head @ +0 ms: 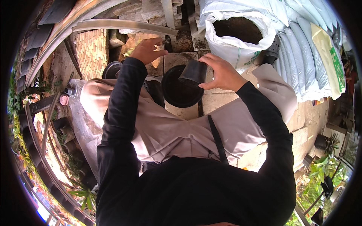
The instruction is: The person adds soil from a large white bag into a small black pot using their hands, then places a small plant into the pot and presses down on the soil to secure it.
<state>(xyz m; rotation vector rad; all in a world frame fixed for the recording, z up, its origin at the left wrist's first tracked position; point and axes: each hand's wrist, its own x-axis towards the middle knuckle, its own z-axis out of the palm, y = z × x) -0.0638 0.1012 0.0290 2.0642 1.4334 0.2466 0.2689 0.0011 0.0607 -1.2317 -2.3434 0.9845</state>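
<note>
My right hand [223,72] grips a small black plastic plant pot [194,72] between thumb and fingers, tipped on its side. Beneath it, between my legs, a wide round black tub [182,96] with a dark inside stands on the paving. The small pot overlaps the tub's upper right rim. My left hand [149,50] is raised up and to the left of the tub, with its fingers apart and nothing in it. Whether the small pot contains anything is hidden from me.
An open white sack of dark soil [237,29] stands ahead on the right, beside stacked filled bags [302,56]. A wooden plank [124,26] lies across the far left, near a woven panel [92,53]. Another black pot [112,70] sits by my left knee.
</note>
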